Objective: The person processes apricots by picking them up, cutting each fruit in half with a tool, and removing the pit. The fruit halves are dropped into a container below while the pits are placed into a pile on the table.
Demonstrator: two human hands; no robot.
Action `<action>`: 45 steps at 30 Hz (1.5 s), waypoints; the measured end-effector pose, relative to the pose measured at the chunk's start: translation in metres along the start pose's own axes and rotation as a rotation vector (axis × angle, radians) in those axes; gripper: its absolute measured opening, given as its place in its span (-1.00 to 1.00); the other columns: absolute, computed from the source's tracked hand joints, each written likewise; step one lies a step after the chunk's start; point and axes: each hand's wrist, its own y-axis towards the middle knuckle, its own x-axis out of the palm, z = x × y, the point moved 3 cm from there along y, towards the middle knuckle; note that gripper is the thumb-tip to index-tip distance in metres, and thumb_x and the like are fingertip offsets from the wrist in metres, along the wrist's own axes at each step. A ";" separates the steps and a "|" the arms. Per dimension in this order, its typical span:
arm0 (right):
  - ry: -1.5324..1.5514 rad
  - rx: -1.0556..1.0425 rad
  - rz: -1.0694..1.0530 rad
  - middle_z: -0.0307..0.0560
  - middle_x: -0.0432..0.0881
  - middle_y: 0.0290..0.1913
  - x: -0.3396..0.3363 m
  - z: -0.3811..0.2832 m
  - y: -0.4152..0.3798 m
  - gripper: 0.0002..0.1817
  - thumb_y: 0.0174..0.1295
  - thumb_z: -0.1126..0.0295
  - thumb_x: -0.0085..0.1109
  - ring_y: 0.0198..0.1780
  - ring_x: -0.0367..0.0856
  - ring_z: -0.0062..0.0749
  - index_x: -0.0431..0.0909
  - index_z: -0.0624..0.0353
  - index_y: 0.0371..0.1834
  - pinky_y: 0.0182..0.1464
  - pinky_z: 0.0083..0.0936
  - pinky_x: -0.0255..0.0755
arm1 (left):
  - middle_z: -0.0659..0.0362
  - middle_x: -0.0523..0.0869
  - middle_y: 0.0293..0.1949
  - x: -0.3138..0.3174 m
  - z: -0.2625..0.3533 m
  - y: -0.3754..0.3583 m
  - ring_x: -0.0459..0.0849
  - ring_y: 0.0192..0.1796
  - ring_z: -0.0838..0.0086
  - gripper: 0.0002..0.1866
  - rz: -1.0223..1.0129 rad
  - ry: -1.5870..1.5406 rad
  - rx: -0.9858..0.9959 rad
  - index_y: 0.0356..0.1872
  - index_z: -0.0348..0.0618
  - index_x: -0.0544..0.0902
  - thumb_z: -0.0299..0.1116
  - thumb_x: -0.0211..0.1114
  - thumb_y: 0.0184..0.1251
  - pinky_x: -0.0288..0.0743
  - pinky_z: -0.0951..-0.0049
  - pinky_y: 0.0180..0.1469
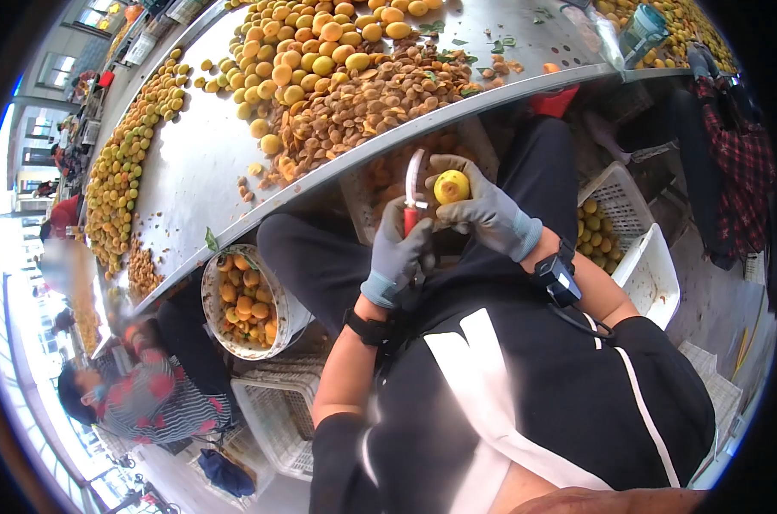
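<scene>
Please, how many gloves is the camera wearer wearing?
2: one on the left hand, with the red-handled tool; one on the right hand, with a yellow fruit.

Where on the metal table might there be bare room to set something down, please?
The metal table has a wide bare patch between the left-hand row of fruit and the central fruit pile. Another, strewn with leaves, lies between that pile and the blue-green container. The brown heap crowds the middle of the near edge.

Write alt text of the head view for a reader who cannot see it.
The left gloved hand holds a red-handled curved tool; the right gloved hand holds a yellow fruit. Beyond, a metal table bears piled fruit and brown pieces.
</scene>
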 end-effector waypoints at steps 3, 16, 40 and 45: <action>0.048 0.023 -0.118 -0.20 0.59 -0.09 0.002 -0.004 0.007 -0.46 0.21 0.43 0.28 -0.45 0.47 -0.78 0.31 0.02 0.25 -0.50 -0.87 0.29 | 0.16 0.62 -0.36 0.002 0.029 -0.008 0.46 -0.64 0.66 -0.69 0.130 -0.308 -0.168 0.10 -0.17 0.36 -0.53 0.13 0.38 0.38 0.68 -0.61; -0.278 0.191 -0.299 -0.26 0.56 -0.15 0.073 0.019 0.031 -0.51 0.20 0.40 0.33 -0.27 0.52 -0.73 0.37 0.10 0.19 -0.37 -0.82 0.36 | 0.12 0.67 -0.27 -0.053 0.043 -0.068 0.67 -0.39 0.21 -0.48 0.491 1.256 0.482 0.22 -0.14 0.40 -0.41 0.30 0.22 0.53 0.32 -0.44; -0.416 0.309 -0.429 -0.28 0.53 -0.28 0.165 0.049 0.052 -0.53 0.14 0.45 0.39 -0.45 0.42 -0.73 0.40 0.14 0.09 -0.44 -0.77 0.30 | 0.19 0.59 -0.27 -0.124 0.060 -0.120 0.60 -0.48 0.33 -0.41 0.711 1.570 0.554 0.28 -0.14 0.32 -0.48 0.25 0.19 0.42 0.36 -0.56; -0.337 0.342 -0.382 -0.22 0.55 -0.28 0.179 0.064 0.053 -0.57 0.14 0.42 0.40 -0.42 0.50 -0.68 0.40 0.20 0.02 -0.44 -0.77 0.36 | 0.17 0.58 -0.29 -0.134 0.061 -0.129 0.59 -0.48 0.33 -0.44 0.822 1.689 0.467 0.24 -0.16 0.33 -0.48 0.26 0.19 0.42 0.36 -0.55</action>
